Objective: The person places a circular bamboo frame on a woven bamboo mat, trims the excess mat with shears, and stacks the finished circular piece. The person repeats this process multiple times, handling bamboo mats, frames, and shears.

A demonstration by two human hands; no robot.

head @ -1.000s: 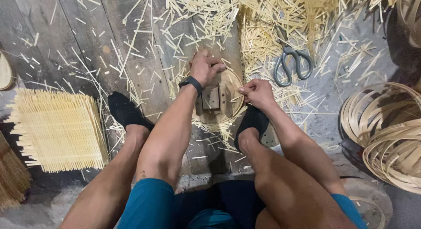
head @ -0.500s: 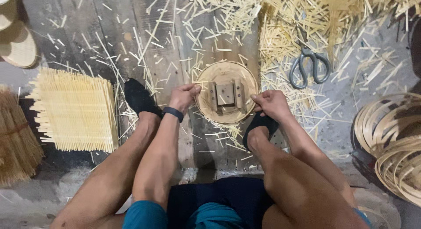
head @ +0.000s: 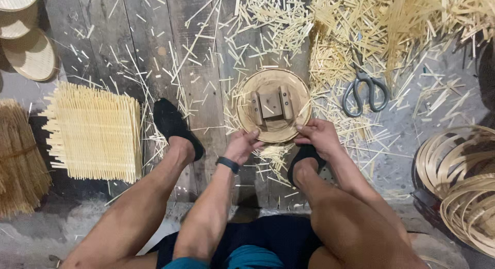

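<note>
A round woven bamboo disc (head: pixel 246 98) with a small wooden block frame (head: pixel 271 105) on top lies on the plank floor between my feet. My left hand (head: pixel 243 144) grips its near edge, a dark band on the wrist. My right hand (head: pixel 318 136) holds the near right edge of the same disc. Both hands sit at the rim closest to me, fingers curled over it. My feet in black socks rest on either side, the left (head: pixel 172 125) and the right (head: pixel 304 158).
Grey scissors (head: pixel 365 93) lie right of the disc among bamboo offcuts (head: pixel 392 27). A square woven bamboo mat (head: pixel 93 131) and a bundle of sticks (head: pixel 18 155) lie left. Round woven trays (head: pixel 31 55) sit top left; coiled bamboo hoops (head: pixel 459 181) sit right.
My left hand has come back from the disc's far side to its near edge. My right hand has slid along the rim toward me. The view has shifted slightly.
</note>
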